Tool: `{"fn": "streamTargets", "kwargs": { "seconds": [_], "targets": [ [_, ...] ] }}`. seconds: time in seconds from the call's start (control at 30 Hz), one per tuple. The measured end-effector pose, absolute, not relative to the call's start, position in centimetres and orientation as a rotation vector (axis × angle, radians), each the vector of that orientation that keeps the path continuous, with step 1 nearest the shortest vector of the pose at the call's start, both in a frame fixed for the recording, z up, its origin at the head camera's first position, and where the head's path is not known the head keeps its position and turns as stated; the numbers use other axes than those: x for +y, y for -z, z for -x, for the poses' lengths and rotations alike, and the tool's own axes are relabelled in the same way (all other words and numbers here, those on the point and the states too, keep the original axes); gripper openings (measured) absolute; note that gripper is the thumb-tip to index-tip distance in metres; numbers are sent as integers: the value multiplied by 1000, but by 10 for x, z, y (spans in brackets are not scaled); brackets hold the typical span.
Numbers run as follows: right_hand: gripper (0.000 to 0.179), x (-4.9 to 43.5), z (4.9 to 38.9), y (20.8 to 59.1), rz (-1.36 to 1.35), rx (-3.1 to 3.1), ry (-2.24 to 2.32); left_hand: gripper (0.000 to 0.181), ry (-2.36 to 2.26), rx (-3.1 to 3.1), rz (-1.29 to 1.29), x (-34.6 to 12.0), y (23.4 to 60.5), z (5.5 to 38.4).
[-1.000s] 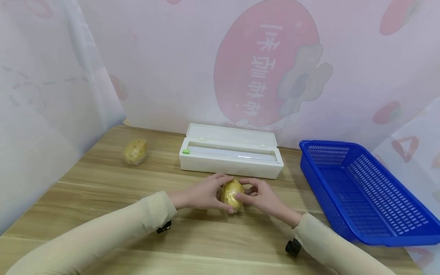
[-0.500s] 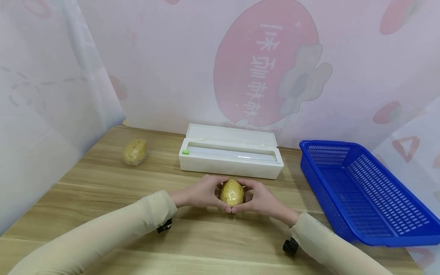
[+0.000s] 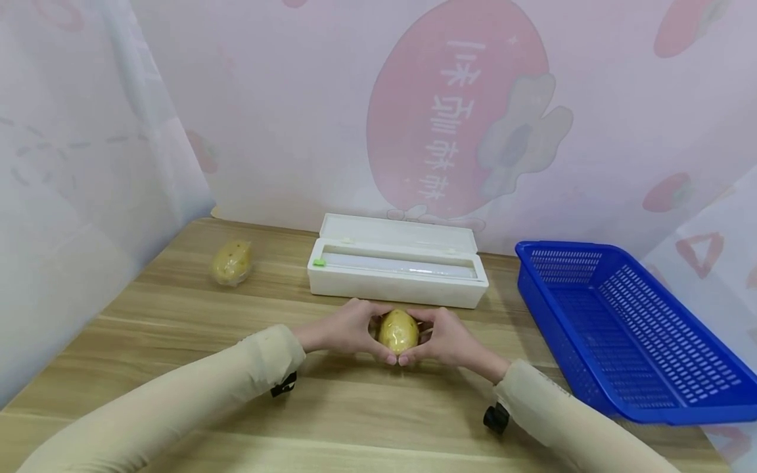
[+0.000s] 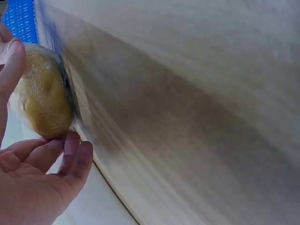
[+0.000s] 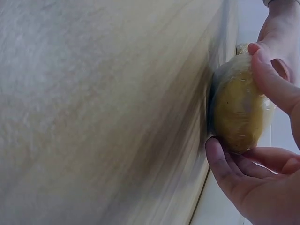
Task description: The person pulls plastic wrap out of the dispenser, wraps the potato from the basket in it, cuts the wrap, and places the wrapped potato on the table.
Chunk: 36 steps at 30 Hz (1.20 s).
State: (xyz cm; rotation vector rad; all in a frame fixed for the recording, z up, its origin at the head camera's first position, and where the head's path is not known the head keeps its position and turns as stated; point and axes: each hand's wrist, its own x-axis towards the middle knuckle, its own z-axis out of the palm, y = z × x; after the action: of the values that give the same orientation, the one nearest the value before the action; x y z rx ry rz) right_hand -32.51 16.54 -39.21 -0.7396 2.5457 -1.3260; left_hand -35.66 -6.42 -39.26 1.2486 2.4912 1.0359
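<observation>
A yellow potato [image 3: 399,333] in clear plastic wrap sits low over the wooden table, held between both hands. My left hand [image 3: 350,328] grips its left side, thumb at the near end and fingers at the far end. From the right, my right hand [image 3: 451,338] holds it the same way, and the two thumb tips nearly meet at the front. In the left wrist view the wrap lies wrinkled over the potato [image 4: 44,93]. The right wrist view shows fingers curled under the potato's far end [image 5: 241,110].
Behind the hands stands a white cling film box [image 3: 390,291], lid raised, with a film roll and a green slider [image 3: 319,262]. Another wrapped potato [image 3: 232,262] lies at the back left of the table [image 3: 195,341]. A blue plastic basket [image 3: 568,328] stands on the right.
The right thumb has moved from the potato's side to its near end, beside the left thumb. The potato now stands more upright between the hands. Other things have stayed in place.
</observation>
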Motion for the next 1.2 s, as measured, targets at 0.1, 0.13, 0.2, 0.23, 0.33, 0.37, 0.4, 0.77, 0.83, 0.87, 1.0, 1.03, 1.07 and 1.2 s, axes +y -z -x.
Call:
{"fn": "streamTargets", "kwargs": {
  "seconds": [0.1, 0.13, 0.2, 0.23, 0.33, 0.37, 0.4, 0.77, 0.83, 0.87, 1.0, 1.03, 1.07, 1.2],
  "targets": [
    [79, 165, 325, 393, 729, 2551, 1318, 77, -1016, 2493, -1252, -65, 394, 359],
    [79, 165, 325, 393, 724, 2557, 1313, 78, -1010, 2497, -1249, -65, 394, 360],
    [79, 165, 325, 393, 716, 2565, 1311, 81, -1006, 2493, -1238, -66, 395, 362],
    [78, 164, 326, 394, 714, 2567, 1311, 82, -1005, 2490, -1234, -67, 395, 362],
    [77, 164, 326, 394, 697, 2580, 1311, 86, -1017, 2479, -1215, -68, 396, 363],
    [77, 163, 326, 394, 690, 2583, 1311, 87, -1020, 2477, -1210, -68, 396, 363],
    [78, 163, 326, 393, 683, 2590, 1307, 88, -1021, 2478, -1208, -69, 397, 363],
    [78, 161, 324, 387, 670, 2663, 1233, 87, -962, 2507, -1255, -68, 393, 366],
    [78, 162, 325, 387, 680, 2674, 1229, 86, -972, 2506, -1258, -68, 393, 367],
    [78, 163, 325, 388, 682, 2677, 1226, 86, -972, 2508, -1252, -68, 394, 367],
    [79, 164, 327, 391, 674, 2674, 1230, 86, -987, 2500, -1238, -67, 397, 368],
    [79, 164, 327, 391, 669, 2670, 1236, 87, -992, 2499, -1232, -67, 398, 368],
    [79, 164, 327, 392, 666, 2668, 1244, 87, -994, 2503, -1226, -68, 399, 367],
    [79, 163, 325, 394, 672, 2659, 1262, 88, -997, 2508, -1214, -69, 401, 365]
  ]
}}
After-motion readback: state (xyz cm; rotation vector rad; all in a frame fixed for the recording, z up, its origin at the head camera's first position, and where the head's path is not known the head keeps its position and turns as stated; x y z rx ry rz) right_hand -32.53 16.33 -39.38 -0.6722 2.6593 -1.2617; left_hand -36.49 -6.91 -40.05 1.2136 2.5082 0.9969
